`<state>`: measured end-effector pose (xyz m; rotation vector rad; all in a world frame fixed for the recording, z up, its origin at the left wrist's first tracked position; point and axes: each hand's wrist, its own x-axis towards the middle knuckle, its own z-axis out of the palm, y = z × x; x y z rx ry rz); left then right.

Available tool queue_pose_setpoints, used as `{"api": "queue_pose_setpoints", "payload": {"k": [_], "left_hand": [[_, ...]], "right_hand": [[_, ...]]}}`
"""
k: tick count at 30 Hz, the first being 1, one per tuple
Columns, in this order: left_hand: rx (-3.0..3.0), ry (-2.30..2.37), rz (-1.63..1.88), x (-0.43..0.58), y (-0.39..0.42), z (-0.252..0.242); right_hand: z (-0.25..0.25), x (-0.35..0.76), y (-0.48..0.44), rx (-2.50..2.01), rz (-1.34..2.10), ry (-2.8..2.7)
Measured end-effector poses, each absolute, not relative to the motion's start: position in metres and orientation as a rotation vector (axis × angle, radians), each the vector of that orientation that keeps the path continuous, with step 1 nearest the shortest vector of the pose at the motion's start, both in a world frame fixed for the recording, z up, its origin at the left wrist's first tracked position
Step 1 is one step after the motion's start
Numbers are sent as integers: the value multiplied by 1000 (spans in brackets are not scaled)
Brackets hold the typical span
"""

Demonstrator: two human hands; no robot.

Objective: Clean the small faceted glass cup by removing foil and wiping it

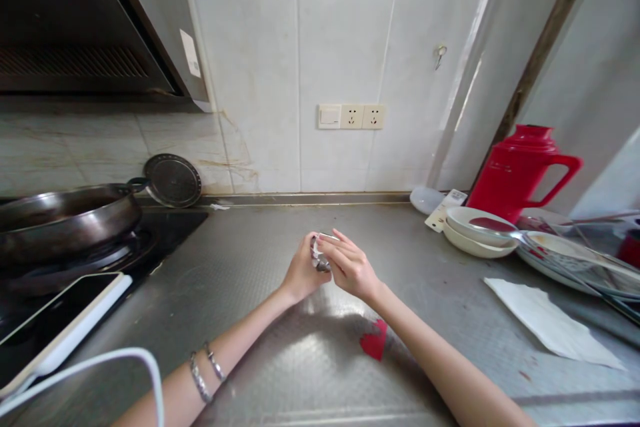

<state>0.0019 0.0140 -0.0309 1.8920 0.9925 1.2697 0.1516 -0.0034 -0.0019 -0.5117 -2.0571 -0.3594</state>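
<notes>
My left hand [301,272] is closed around a small shiny silver object [321,262], held a little above the middle of the metal counter [240,260]. My right hand [354,268] meets it from the other side, its fingers closed over the object's top and near edge. Most of the object is hidden by the fingers, so its kind cannot be made out. On the counter below my right forearm lies a jagged red scrap [376,340].
On the left, a wide metal pan [70,227] sits on the black stove, with a phone [60,327] and white cable in front. A round dark lid [173,180] leans on the wall. To the right are stacked bowls [480,247], a red thermos [520,173], plates and a white napkin [545,320].
</notes>
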Motion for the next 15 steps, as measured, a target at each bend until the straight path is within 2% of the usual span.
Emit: {"api": "queue_pose_setpoints", "payload": {"k": [7,15], "left_hand": [[1828,912,1344,2,14,-32],[1725,896,1333,5,14,-30]], "right_hand": [[-5,148,-7,-402,-329,-2094],[-8,147,3,-667,102,-1662]]}}
